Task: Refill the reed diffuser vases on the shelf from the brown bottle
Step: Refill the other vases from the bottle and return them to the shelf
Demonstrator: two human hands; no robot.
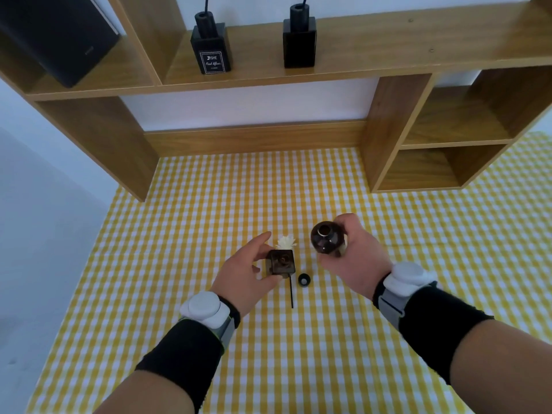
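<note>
My right hand (355, 258) grips the round brown bottle (325, 237), uncapped, its open neck facing up toward me, held just above the table. My left hand (245, 270) cups a square dark diffuser vase (281, 262) standing on the checked cloth, thumb and fingers on its left side. The vase's mouth is open. A black reed with a white flower head (286, 242) lies on the cloth behind and under the vase. The bottle's black cap (303, 279) rests just right of the vase. Two more black vases (211, 47) (299, 40) with reeds stand on the shelf above.
A wooden shelf unit (328, 55) spans the back, with side compartments at right (442, 162). A black speaker box (56, 37) fills the upper left compartment. The yellow checked tablecloth (268, 354) covers the table.
</note>
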